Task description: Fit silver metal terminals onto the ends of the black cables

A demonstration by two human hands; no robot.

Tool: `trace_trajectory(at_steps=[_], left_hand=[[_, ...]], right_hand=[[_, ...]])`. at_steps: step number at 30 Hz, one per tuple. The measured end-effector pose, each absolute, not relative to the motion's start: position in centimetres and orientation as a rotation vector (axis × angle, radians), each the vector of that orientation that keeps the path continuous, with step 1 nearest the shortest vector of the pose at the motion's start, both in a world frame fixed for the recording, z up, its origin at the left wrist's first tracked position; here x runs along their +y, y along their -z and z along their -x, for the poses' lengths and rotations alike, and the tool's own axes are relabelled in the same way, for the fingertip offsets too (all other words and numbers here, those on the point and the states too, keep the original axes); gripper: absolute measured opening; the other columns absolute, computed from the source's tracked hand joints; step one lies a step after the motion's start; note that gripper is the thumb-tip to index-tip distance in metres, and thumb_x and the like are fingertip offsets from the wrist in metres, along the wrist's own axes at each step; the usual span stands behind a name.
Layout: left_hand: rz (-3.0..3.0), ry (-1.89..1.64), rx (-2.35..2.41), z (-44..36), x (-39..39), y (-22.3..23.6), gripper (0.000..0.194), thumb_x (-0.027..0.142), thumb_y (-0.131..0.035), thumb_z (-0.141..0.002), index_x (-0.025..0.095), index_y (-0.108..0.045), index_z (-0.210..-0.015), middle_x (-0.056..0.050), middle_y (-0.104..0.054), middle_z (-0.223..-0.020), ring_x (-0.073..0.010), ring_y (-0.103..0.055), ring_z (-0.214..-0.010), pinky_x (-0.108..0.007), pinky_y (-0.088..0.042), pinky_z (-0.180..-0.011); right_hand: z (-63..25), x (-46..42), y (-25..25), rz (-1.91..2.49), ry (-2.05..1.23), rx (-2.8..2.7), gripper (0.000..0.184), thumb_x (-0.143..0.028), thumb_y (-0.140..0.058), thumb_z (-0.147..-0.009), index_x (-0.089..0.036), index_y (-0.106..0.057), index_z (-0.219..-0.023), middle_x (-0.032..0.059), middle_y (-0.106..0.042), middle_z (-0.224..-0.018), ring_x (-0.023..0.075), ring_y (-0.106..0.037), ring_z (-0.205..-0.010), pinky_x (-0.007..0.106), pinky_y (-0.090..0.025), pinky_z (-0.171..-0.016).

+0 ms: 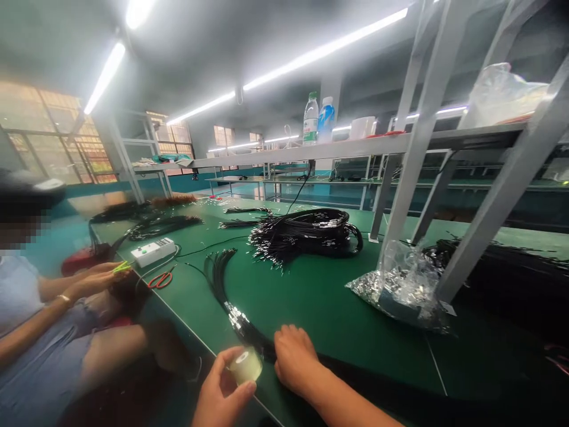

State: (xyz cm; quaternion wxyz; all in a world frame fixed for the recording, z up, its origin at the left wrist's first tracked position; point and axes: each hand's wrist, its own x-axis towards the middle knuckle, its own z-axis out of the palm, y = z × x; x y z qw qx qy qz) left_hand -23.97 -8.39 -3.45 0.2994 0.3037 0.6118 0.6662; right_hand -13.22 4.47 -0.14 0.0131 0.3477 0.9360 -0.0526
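Note:
My left hand [224, 388] grips a roll of pale yellowish tape [246, 366] between thumb and fingers, close to the table's front edge. Beside it, my right hand [296, 359] is closed over a bundle of black cables [258, 339], its fingertips partly hidden behind the knuckles. Silvery metal ends [237, 317] show in a cluster along this bundle, and its thinner ends fan out farther up the table. Toward the lower right the bundle runs under my forearm into a dark area.
A large coil of black cables [311, 234] lies mid-table. A clear bag of metal parts [400, 290] sits by the shelf legs [411, 148] at right. At left are red-handled scissors [160, 279], a white power strip [153, 252] and a seated person [40, 320] holding something yellow-green.

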Motion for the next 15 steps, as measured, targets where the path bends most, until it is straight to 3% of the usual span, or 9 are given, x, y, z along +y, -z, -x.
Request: trace_trajectory(at_steps=[7,15], left_hand=[[-0.764,-1.815,1.665,24.2,-8.0,3.0,0.059,0.051,-0.079,-0.053,0.016,-0.062,-0.097,-0.012,-0.071,-0.091,-0.0288,-0.067,-0.082,-0.037,-0.052,-0.076],[-0.64,-1.884,1.561,24.7,-7.9,3.9,0.059,0.045,-0.082,-0.054,0.017,-0.06,-0.101,-0.006,-0.072,-0.086,-0.0244,-0.066,-0.079,-0.032,-0.05,-0.073]], right_hand=[[14.6,4.6,-0.2,-1.114,0.143,2.769,0.023,-0.027,-0.058,-0.088,-0.013,-0.06,-0.106,0.0075,-0.064,-0.106,0.0207,-0.062,-0.095,0.042,-0.05,-0.084],[15.1,5.4,-0.8,-1.138,0.423,2.567,0.027,-0.029,-0.058,-0.088,-0.015,-0.059,-0.11,0.0078,-0.061,-0.114,0.0219,-0.06,-0.1,0.043,-0.05,-0.085]])
